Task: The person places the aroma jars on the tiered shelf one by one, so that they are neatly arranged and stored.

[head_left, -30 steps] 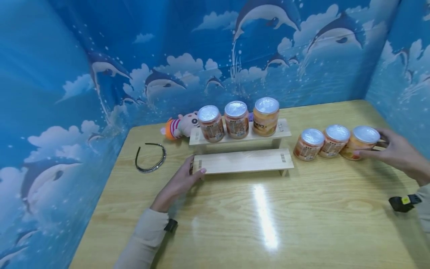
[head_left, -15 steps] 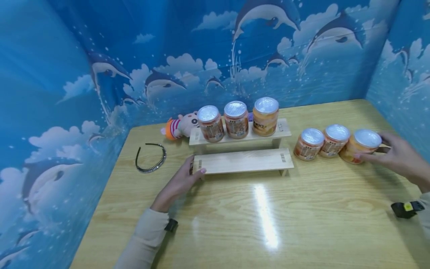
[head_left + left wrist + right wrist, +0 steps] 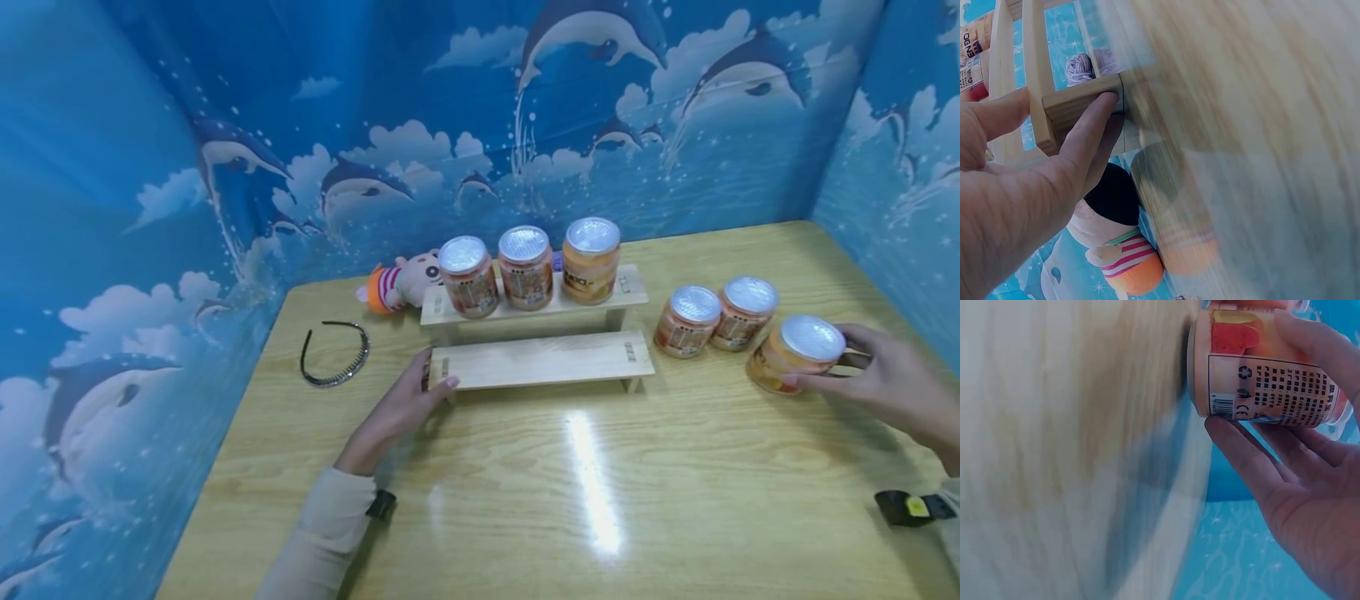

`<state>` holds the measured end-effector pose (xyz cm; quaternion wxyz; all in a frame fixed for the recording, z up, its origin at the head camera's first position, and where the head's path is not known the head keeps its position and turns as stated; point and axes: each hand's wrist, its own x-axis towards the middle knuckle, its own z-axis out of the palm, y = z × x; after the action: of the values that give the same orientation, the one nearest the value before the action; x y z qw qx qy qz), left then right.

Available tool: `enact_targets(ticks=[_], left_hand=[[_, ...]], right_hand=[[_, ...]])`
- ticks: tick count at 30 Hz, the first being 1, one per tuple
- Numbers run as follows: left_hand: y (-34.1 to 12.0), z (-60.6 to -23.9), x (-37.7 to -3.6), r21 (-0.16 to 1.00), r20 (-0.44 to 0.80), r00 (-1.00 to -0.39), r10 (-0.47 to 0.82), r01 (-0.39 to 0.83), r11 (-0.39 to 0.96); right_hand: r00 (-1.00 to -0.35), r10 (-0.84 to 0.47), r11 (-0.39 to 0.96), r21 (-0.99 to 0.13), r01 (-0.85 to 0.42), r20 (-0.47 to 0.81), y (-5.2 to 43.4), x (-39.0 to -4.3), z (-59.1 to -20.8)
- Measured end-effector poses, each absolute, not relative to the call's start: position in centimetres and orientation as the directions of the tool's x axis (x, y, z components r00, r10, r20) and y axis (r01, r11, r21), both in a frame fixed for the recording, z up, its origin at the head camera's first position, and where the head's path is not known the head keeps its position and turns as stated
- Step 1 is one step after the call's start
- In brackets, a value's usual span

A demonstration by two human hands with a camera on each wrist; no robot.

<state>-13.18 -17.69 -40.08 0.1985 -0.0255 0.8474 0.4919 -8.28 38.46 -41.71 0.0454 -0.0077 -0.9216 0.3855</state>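
Your right hand (image 3: 885,385) grips the jar (image 3: 793,354), tilted near the table; left hand (image 3: 401,408) braces the lower shelf (image 3: 540,360), fingers straight. Next I'd judge: carry the jar onto that shelf upright.

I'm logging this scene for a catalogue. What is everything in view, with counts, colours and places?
Jars: six, orange with silver lids; three on the upper shelf, two on the table, one in the right hand.
Shelf: one, pale wood, two steps, table centre.
Plush toy: one, pink with striped hat, behind the shelf's left end.
Headband: one, black, table left.
Table: one, light wood.
Left hand: touches the lower step's left end.
Right hand: grips a jar.
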Motion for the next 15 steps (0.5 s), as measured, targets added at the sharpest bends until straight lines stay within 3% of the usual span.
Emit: enact_targets(ticks=[15], left_hand=[[-17.7, -40.1, -13.1, 0.812, -0.361, -0.921, 0.148, -0.233, 0.535]], right_hand=[[-0.994, -0.044, 0.648, -0.754, -0.106, 0.102, 32.8, -6.4, -37.9]])
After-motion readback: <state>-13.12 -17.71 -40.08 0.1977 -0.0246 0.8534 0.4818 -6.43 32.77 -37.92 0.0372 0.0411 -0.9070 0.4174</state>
